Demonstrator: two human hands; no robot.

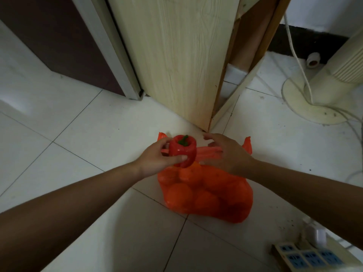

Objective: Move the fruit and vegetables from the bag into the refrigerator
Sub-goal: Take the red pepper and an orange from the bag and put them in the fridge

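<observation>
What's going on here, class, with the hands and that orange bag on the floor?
A person is unpacking an orange plastic bag that sits on the tiled floor. The left hand grips a red bell pepper, stem up, just above the bag's mouth. The right hand is open beside the bag's handles; whether it touches them is unclear. Round orange fruit lie inside the bag.

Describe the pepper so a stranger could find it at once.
Find the orange bag on the white tiled floor. Above its open top, the left hand holds the red pepper. Its green stem sets it apart from the round fruit in the bag.
</observation>
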